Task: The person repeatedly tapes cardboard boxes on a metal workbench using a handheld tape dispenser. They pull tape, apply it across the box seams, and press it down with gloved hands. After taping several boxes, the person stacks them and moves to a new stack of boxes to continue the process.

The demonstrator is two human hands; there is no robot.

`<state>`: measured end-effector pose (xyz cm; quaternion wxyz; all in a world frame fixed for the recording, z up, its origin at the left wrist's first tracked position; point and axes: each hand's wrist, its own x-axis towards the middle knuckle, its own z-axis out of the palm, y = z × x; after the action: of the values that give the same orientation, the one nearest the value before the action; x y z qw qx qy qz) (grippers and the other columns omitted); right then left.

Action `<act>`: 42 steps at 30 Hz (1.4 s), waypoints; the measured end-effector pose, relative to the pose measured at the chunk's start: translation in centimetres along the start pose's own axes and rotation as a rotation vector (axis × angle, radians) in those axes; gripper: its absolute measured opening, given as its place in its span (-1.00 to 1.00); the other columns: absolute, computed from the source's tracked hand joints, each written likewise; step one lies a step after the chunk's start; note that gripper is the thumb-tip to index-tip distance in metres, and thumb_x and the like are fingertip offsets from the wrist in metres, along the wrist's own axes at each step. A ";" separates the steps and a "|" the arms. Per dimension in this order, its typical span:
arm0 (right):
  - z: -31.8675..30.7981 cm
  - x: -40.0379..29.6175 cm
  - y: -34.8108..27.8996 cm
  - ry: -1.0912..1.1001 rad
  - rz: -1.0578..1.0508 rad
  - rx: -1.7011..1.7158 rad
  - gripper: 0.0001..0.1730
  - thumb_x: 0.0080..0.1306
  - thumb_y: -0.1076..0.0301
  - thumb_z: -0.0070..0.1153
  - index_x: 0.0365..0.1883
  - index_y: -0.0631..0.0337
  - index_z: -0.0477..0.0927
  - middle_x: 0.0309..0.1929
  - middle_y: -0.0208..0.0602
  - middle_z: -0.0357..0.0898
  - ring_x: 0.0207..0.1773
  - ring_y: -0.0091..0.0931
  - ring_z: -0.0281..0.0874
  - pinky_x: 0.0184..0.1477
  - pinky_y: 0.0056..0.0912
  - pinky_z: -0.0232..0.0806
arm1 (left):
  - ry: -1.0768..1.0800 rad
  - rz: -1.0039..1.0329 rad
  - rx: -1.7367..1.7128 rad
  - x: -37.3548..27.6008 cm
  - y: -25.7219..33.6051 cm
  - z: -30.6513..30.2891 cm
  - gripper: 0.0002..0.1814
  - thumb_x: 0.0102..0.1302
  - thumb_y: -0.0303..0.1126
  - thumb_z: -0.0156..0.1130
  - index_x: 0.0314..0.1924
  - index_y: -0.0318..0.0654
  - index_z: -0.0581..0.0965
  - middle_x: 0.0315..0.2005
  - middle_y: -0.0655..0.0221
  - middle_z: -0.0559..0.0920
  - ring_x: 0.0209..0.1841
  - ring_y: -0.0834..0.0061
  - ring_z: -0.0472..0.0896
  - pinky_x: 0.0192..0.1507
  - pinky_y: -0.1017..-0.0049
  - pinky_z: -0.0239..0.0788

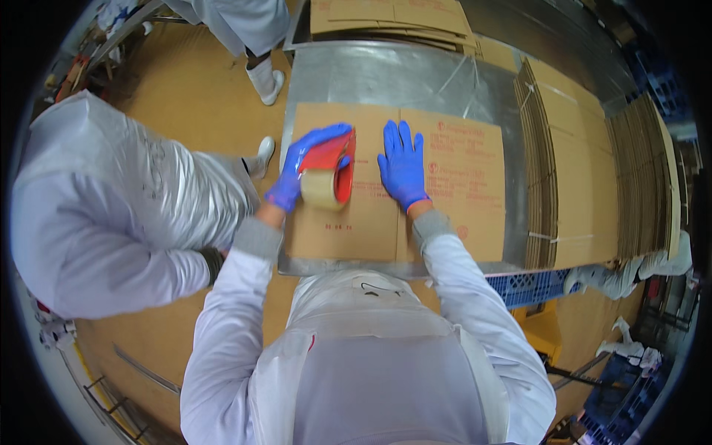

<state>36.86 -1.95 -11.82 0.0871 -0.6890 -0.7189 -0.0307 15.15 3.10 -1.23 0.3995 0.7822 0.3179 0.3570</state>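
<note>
A flattened cardboard box [356, 239] with red print lies on the metal table [356, 72] in front of me. My left hand [300, 158], in a blue glove, grips a red tape dispenser [325, 153] loaded with a roll of packing tape [320, 189]. It is over the left half of the cardboard; whether the roll touches the board I cannot tell. My right hand [403, 161], also blue-gloved, rests palm down on the cardboard just right of its middle seam, fingers spread and pointing away from me.
Bundles of flattened boxes [581, 167] tied with white strap stand at the table's right. More flat boxes [389, 16] are stacked at the far end. A person in white [128, 206] stands close on my left, another [245, 28] farther off. A blue plastic pallet [528, 286] shows below the table edge.
</note>
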 end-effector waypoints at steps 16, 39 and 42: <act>-1.4 1.4 0.1 0.027 0.015 -0.002 -0.24 0.39 0.09 -0.07 0.48 0.22 0.08 0.55 -0.28 -0.02 0.60 -0.25 -0.21 0.52 0.10 -0.32 | -0.174 -0.814 -0.624 -7.0 -5.0 2.9 -0.71 0.19 -0.38 0.42 -0.11 -0.32 0.60 -0.17 0.27 0.69 -0.10 0.43 0.66 0.00 0.34 0.51; -29.1 -9.6 1.0 0.285 -0.417 0.880 -0.47 0.16 0.70 0.08 0.14 0.23 0.52 0.14 -0.07 0.51 0.15 -0.19 0.54 0.26 -0.21 0.35 | 0.510 0.148 -1.370 -16.2 0.0 -13.4 -0.42 0.52 -0.17 -0.07 0.41 -0.33 0.18 0.42 0.16 0.22 0.47 0.24 0.14 0.50 0.12 -0.08; -29.6 -12.5 2.7 0.530 -0.006 1.448 -0.55 0.39 0.42 0.05 0.25 0.23 0.41 0.20 -0.18 0.47 0.10 -0.34 0.57 0.17 -0.20 0.43 | 0.498 0.193 -1.165 -14.4 1.0 -12.9 -0.43 0.54 -0.18 -0.11 0.41 -0.34 0.17 0.42 0.15 0.21 0.46 0.25 0.15 0.49 0.12 -0.04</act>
<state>42.47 -18.93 14.95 0.6854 -0.4279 -0.5167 0.2830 -2.95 -3.54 0.68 0.6394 0.3556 0.0832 0.6766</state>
